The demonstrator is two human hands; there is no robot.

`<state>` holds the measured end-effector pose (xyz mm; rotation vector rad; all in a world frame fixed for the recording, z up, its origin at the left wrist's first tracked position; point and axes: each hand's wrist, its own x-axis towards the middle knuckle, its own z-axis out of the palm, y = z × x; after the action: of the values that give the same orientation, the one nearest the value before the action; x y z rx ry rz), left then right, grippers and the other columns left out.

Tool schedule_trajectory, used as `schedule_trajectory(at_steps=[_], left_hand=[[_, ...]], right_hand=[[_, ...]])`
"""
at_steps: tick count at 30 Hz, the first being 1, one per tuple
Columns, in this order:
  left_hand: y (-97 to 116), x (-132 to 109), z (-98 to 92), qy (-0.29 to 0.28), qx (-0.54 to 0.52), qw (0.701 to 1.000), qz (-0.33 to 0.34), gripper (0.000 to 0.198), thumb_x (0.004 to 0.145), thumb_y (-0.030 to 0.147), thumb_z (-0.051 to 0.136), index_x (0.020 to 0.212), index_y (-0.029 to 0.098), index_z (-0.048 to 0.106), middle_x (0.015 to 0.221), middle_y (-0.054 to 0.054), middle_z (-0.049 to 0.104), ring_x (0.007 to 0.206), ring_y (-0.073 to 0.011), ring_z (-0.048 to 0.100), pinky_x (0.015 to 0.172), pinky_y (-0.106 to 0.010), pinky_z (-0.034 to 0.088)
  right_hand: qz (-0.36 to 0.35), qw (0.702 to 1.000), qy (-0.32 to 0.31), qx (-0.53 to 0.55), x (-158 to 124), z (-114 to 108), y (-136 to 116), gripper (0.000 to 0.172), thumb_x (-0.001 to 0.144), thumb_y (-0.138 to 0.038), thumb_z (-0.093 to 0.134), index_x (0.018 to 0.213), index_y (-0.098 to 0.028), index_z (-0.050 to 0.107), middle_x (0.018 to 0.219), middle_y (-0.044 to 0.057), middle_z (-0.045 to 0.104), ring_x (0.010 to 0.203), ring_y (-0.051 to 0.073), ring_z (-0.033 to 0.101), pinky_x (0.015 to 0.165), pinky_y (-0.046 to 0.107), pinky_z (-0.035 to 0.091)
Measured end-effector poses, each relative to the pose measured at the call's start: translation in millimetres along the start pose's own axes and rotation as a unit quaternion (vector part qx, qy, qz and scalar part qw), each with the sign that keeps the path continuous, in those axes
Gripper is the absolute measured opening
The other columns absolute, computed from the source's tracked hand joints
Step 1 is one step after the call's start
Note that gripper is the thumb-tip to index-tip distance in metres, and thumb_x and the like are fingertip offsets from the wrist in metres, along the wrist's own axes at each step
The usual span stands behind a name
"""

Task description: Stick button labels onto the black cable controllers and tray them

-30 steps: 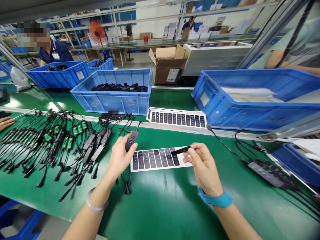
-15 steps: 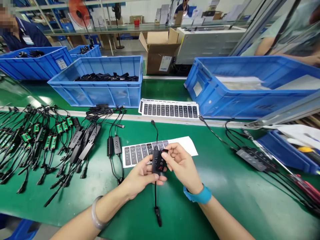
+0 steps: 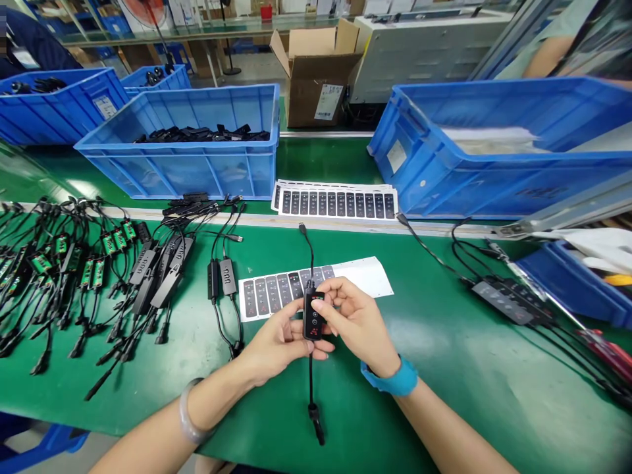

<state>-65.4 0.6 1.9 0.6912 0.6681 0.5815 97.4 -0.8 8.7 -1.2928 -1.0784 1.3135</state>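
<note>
My left hand (image 3: 279, 342) grips a small black inline controller (image 3: 313, 316) from below, its cable running up toward the belt's edge and down toward me. My right hand (image 3: 353, 316) pinches the controller's top end, fingers pressed on its face where a black label with button marks sits. Just behind my hands lies a white sticker sheet (image 3: 368, 273) with several black labels left on its left half. Two finished controllers (image 3: 223, 276) lie side by side to the left of that sheet.
A heap of cabled controllers and green circuit boards (image 3: 93, 263) covers the belt's left. Blue bins (image 3: 207, 164) (image 3: 494, 178) stand behind, with a stack of label sheets (image 3: 336, 201) between them. More black controllers with cables (image 3: 508, 303) lie at right. Another person's arm shows top right.
A second ago my right hand held a peeled label and my left a controller apart from it. Both hands have since come together on the controller, the label now lying on its face.
</note>
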Motion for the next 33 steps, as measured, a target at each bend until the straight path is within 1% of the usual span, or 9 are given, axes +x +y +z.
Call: schedule_trajectory(at_steps=[2, 7, 12, 17, 24, 29, 31, 33], left_hand=[[0.1, 0.0, 0.2, -0.002, 0.002, 1.000, 0.001, 0.064, 0.071, 0.024, 0.084, 0.127, 0.020, 0.054, 0.096, -0.010, 0.073, 0.088, -0.0230, 0.072, 0.080, -0.035, 0.054], [2.2, -0.4, 0.9, 0.001, 0.014, 1.000, -0.005, 0.063, 0.073, 0.025, 0.082, 0.129, 0.020, 0.053, 0.101, -0.011, 0.072, 0.090, -0.0235, 0.071, 0.082, -0.036, 0.054], [2.2, -0.8, 1.9, 0.004, 0.020, 1.000, -0.002, 0.062, 0.075, 0.026, 0.080, 0.130, 0.019, 0.052, 0.099, -0.010, 0.072, 0.089, -0.0232, 0.071, 0.081, -0.035, 0.054], [-1.3, -0.6, 3.2, 0.019, 0.022, 1.000, 0.003, 0.064, 0.076, 0.028, 0.080, 0.132, 0.020, 0.050, 0.096, -0.008, 0.071, 0.085, -0.0218, 0.071, 0.078, -0.034, 0.054], [-3.6, 0.3, 3.8, 0.020, 0.042, 0.999, 0.014, 0.063, 0.077, 0.030, 0.079, 0.132, 0.020, 0.050, 0.093, -0.007, 0.070, 0.081, -0.0197, 0.071, 0.075, -0.031, 0.054], [-3.6, 0.0, 4.0, 0.019, 0.067, 0.997, 0.015, 0.063, 0.078, 0.029, 0.076, 0.134, 0.018, 0.049, 0.087, -0.007, 0.069, 0.079, -0.0197, 0.070, 0.073, -0.031, 0.053], [-3.3, 0.0, 4.4, 0.026, 0.069, 0.997, 0.017, 0.064, 0.076, 0.028, 0.077, 0.133, 0.016, 0.049, 0.085, -0.006, 0.069, 0.077, -0.0192, 0.070, 0.071, -0.030, 0.053], [-2.3, -0.1, 5.3, 0.034, 0.061, 0.997, 0.015, 0.063, 0.074, 0.027, 0.078, 0.130, 0.016, 0.050, 0.082, -0.005, 0.069, 0.073, -0.0179, 0.069, 0.069, -0.029, 0.052]], right_hand=[[0.000, 1.000, -0.001, -0.003, -0.2, -0.1, 0.5, 0.030, 0.075, -0.043, 0.073, 0.088, -0.021, 0.058, 0.067, -0.004, 0.046, 0.057, 0.010, 0.048, 0.040, 0.018, 0.049], [0.000, 1.000, 0.001, -0.010, -0.8, -0.5, 2.1, 0.028, 0.077, -0.042, 0.072, 0.089, -0.021, 0.058, 0.069, -0.003, 0.048, 0.058, 0.011, 0.049, 0.041, 0.019, 0.051], [-0.002, 1.000, 0.010, -0.021, -0.8, 0.4, 2.5, 0.029, 0.075, -0.043, 0.073, 0.088, -0.021, 0.059, 0.069, -0.003, 0.048, 0.058, 0.012, 0.049, 0.040, 0.020, 0.051], [-0.021, 0.998, 0.022, -0.054, -1.0, 1.6, 4.4, 0.026, 0.076, -0.040, 0.072, 0.089, -0.021, 0.060, 0.067, -0.003, 0.049, 0.057, 0.011, 0.050, 0.044, 0.021, 0.050], [-0.035, 0.996, 0.031, -0.082, -2.2, 1.2, 6.1, 0.022, 0.079, -0.038, 0.070, 0.091, -0.021, 0.061, 0.069, -0.003, 0.051, 0.058, 0.012, 0.052, 0.048, 0.022, 0.051], [-0.039, 0.993, 0.039, -0.100, -2.3, 2.2, 9.6, 0.023, 0.079, -0.038, 0.069, 0.093, -0.021, 0.061, 0.069, -0.003, 0.051, 0.058, 0.012, 0.053, 0.048, 0.023, 0.051], [-0.035, 0.992, 0.047, -0.112, -1.5, 2.0, 11.6, 0.027, 0.080, -0.038, 0.069, 0.099, -0.021, 0.059, 0.069, -0.003, 0.051, 0.057, 0.012, 0.053, 0.048, 0.023, 0.051], [-0.035, 0.990, 0.054, -0.126, -0.6, 0.6, 12.7, 0.037, 0.080, -0.036, 0.068, 0.111, -0.023, 0.053, 0.071, -0.004, 0.051, 0.059, 0.012, 0.053, 0.049, 0.024, 0.050]])
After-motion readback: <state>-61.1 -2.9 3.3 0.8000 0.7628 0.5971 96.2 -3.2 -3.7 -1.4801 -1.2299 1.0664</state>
